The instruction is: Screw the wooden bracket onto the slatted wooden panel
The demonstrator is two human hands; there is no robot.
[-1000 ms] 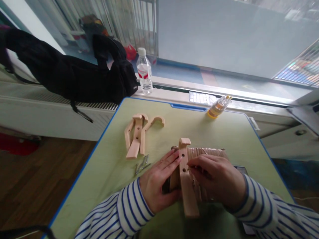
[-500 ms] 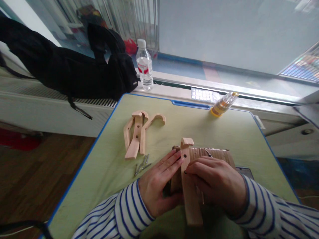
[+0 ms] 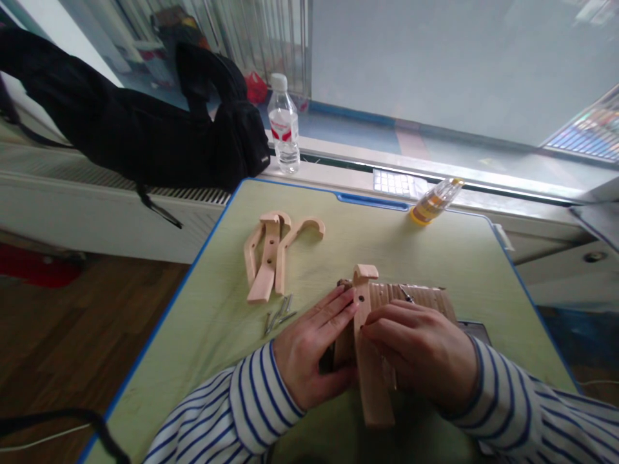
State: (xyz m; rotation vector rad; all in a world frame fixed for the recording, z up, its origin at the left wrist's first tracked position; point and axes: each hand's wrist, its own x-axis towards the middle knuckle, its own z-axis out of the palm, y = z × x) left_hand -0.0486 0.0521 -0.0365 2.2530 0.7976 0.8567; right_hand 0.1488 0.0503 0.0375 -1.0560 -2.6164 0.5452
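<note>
A pale wooden hook [image 3: 371, 367] with a curved top lies over a piece of corrugated cardboard [image 3: 387, 294]. Two dark holes show in its stem. My left hand [image 3: 309, 345] presses its fingertips to the hook's left side, with the thumb lower down, steadying hook and cardboard together. The fingers of my right hand [image 3: 423, 351] are pinched at the lower hole; whatever they hold is hidden. Left of my hands, several screws [image 3: 279, 314] lie loose on the table. Beyond them rest more wooden hooks [image 3: 269, 267], partly overlapping.
The green table [image 3: 203, 309] has a blue edge. A tilted glue bottle [image 3: 430, 205] is at the far right. Behind the table are a water bottle [image 3: 284, 129], a white gridded pack [image 3: 394, 183] and a black bag [image 3: 159, 135]. A dark flat object [image 3: 476, 332] shows beside my right wrist.
The view has shifted slightly. Both hands keep their places on the wooden hook, with the right fingers still pinched at the lower hole.
</note>
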